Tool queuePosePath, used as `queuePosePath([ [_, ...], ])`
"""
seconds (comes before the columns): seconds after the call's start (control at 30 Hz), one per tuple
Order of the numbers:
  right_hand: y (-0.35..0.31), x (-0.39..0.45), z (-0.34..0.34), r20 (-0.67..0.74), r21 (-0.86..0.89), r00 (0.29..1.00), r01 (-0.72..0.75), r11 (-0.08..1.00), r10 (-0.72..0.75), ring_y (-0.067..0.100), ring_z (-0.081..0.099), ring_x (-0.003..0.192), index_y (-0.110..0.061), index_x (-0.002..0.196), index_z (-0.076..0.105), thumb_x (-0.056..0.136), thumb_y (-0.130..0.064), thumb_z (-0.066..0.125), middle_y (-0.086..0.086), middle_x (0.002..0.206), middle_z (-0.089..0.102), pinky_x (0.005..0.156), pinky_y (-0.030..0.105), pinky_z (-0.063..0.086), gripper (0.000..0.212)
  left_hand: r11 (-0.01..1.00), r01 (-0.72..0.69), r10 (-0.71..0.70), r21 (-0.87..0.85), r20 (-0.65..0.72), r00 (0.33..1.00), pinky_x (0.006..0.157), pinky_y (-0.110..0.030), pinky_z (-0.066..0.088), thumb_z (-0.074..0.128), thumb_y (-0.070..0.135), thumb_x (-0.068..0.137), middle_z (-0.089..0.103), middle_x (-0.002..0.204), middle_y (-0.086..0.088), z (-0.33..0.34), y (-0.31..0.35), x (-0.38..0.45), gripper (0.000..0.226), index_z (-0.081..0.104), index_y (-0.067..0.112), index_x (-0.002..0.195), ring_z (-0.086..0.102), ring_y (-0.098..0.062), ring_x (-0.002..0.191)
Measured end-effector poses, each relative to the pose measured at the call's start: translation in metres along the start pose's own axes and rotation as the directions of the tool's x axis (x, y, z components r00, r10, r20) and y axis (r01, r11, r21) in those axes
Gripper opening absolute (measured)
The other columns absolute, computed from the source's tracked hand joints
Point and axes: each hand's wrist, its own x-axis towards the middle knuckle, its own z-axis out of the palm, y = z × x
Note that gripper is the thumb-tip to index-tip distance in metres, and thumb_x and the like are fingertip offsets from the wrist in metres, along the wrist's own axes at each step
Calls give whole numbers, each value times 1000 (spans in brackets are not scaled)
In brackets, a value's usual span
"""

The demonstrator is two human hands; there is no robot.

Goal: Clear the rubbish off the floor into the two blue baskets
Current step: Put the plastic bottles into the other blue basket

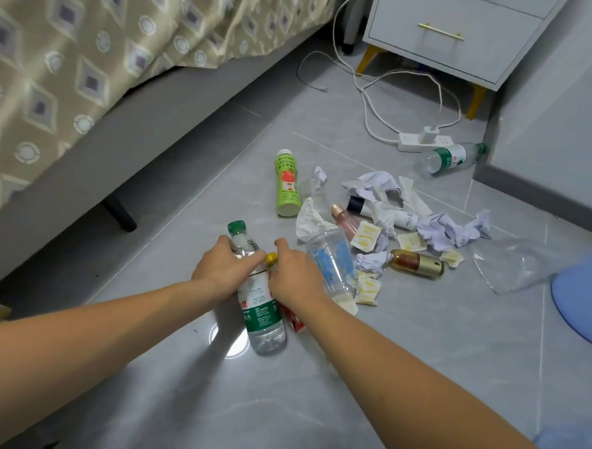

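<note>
My left hand [223,268] grips the upper part of a clear water bottle [264,318] with a green cap and green label, lying on the grey tile floor. Right beside it, my right hand [295,275] curls over a yellow-capped item [271,258] with a red body [293,318]; most of that item is hidden. Past my hands lie a green juice bottle [286,186], a clear plastic cup [332,264], a pink bottle [344,220], a gold bottle [417,263], crumpled paper [452,229] and small yellow sachets. A blue basket [582,297] shows at the right edge.
A bed with a patterned cover [72,75] and dark leg runs along the left. A white nightstand [452,33] stands at the back, with a power strip [419,141] and white cables before it. A second water bottle [449,158] and a clear plastic bag [512,266] lie near the wall.
</note>
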Motion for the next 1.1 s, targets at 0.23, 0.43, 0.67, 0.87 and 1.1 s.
queuePosePath([
  [0.23,9,-15,-35,39,5,998,49,999,-49,30,61,110,-23,126,59,85,-29,64,7,117,66,83,41,55,42,950,-305,313,74,-145,939,62,-47,55,69,54,87,58,70,-5,-32,20,-6,46,61,11,74,56,-23,65],
  [0.43,36,-63,-125,-84,6,982,168,986,-167,26,60,103,-26,102,59,81,-35,71,0,103,62,74,36,48,26,803,-518,523,296,68,850,51,-29,40,78,52,80,59,58,2,-40,45,-56,36,60,22,70,53,-13,57],
  [0.67,63,-151,-159,25,90,997,-71,993,69,32,59,91,-25,99,55,80,-31,67,2,105,53,75,41,50,23,760,-482,419,437,237,876,50,-34,44,78,43,78,59,58,9,-28,70,-132,29,53,30,76,56,-11,55],
  [0.87,40,-233,-233,20,221,958,-283,933,286,28,57,78,-22,93,55,78,-46,46,-2,97,45,67,39,45,30,742,-464,357,483,302,884,48,-32,37,74,39,79,55,59,6,-60,138,-211,35,41,27,81,53,-15,58],
  [1.1,13,-307,-388,-150,411,821,-455,790,551,9,51,81,-28,91,55,78,-15,74,-14,97,44,68,17,42,26,683,-630,460,369,453,764,47,-32,34,71,43,79,55,61,3,-110,312,-285,33,41,28,79,51,-15,60],
])
